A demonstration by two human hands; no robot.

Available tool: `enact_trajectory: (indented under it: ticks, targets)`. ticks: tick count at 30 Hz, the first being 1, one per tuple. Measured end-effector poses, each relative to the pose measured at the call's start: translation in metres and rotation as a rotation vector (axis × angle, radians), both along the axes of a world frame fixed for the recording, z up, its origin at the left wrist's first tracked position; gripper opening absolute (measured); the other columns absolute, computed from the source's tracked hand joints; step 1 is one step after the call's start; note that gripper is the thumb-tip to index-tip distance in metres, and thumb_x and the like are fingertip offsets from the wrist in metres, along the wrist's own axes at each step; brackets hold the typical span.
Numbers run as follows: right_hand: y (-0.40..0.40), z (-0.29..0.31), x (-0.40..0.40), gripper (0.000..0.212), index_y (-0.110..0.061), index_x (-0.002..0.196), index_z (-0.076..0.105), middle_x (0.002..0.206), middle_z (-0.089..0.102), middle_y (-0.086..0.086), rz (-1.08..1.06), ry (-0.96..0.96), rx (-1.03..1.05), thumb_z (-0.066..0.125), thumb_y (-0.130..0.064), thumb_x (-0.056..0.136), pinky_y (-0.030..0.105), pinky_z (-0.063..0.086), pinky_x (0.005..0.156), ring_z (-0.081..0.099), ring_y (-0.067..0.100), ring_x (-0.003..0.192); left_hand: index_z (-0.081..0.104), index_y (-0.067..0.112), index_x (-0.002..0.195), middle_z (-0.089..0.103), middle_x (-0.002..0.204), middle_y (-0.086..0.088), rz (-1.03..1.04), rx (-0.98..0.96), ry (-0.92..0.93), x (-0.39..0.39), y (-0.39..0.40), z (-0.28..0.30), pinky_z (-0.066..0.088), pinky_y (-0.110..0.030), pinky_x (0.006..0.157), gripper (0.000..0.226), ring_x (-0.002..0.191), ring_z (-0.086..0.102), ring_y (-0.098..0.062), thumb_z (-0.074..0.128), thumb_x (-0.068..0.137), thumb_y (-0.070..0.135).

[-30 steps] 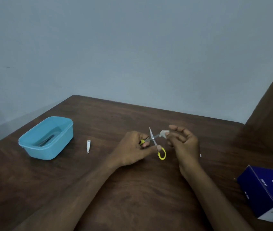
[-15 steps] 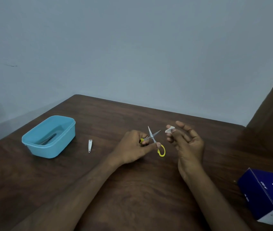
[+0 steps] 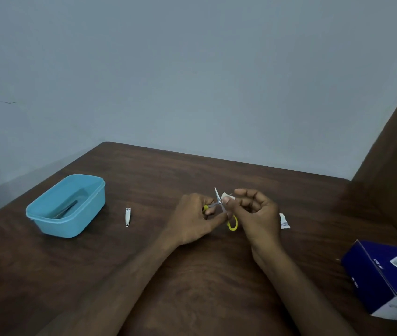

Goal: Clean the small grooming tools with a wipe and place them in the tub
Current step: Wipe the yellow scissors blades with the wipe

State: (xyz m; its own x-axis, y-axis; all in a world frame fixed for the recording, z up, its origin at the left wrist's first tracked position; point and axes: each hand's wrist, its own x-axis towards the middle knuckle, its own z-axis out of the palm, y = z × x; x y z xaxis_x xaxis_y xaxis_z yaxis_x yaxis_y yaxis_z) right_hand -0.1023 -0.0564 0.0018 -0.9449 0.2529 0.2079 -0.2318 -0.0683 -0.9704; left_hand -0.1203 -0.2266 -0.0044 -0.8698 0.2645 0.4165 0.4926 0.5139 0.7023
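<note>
My left hand grips small scissors by their yellow handles, with the blades spread open and pointing away from me. My right hand pinches a small white wipe against one of the blades. A silver nail clipper lies flat on the table to the left of my hands. Further left stands the light blue tub, and a dark slim tool lies inside it.
A torn white wipe sachet lies just right of my right hand. A dark blue box sits at the table's right edge. The brown wooden table meets a grey wall behind and a brown panel on the right.
Half a second ago my right hand held the wipe clear of the scissors. It has moved back left and the wipe now touches a blade. My left hand stays in place.
</note>
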Motion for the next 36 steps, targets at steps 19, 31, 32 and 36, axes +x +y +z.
enact_trajectory:
  ticks: [19, 31, 32, 36]
  targets:
    - [0.007, 0.007, -0.003, 0.019, -0.006, 0.105, 0.078, 0.087, 0.08, 0.007, 0.222, -0.071, -0.254, 0.075, 0.005, 0.09, 0.025, 0.06, 0.063, 0.069, 0.015, 0.066, 0.031, 0.018, 0.06, 0.031, 0.052, 0.008, -0.023, 0.038, -0.047, 0.001, -0.003, 0.004, 0.026, -0.032, 0.052, 0.066, 0.051, 0.025, -0.011, 0.082, 0.091, 0.045]
    - [0.0, 0.008, 0.004, 0.048, -0.013, 0.125, 0.072, 0.083, 0.081, 0.01, 0.048, 0.132, -0.005, 0.09, -0.005, 0.082, 0.026, 0.063, 0.075, 0.079, 0.021, 0.079, 0.029, 0.02, 0.061, 0.034, 0.05, 0.008, 0.019, 0.046, -0.051, -0.001, -0.001, 0.001, 0.027, -0.032, 0.051, 0.064, 0.051, 0.028, -0.012, 0.079, 0.09, 0.049]
    - [0.0, 0.006, 0.004, 0.049, -0.013, 0.126, 0.07, 0.081, 0.08, 0.009, 0.029, 0.113, 0.032, 0.091, -0.008, 0.082, 0.025, 0.061, 0.071, 0.078, 0.02, 0.075, 0.029, 0.021, 0.061, 0.035, 0.049, 0.008, 0.012, 0.043, -0.047, 0.0, 0.0, 0.001, 0.028, -0.031, 0.051, 0.064, 0.05, 0.028, -0.011, 0.078, 0.089, 0.049]
    - [0.004, 0.002, -0.001, 0.045, -0.016, 0.126, 0.073, 0.078, 0.08, 0.008, 0.088, -0.006, 0.136, 0.09, -0.019, 0.084, 0.024, 0.057, 0.073, 0.074, 0.013, 0.073, 0.031, 0.02, 0.06, 0.038, 0.046, 0.008, 0.033, 0.028, -0.026, 0.0, 0.0, -0.002, 0.028, -0.026, 0.048, 0.062, 0.046, 0.03, -0.01, 0.08, 0.091, 0.041]
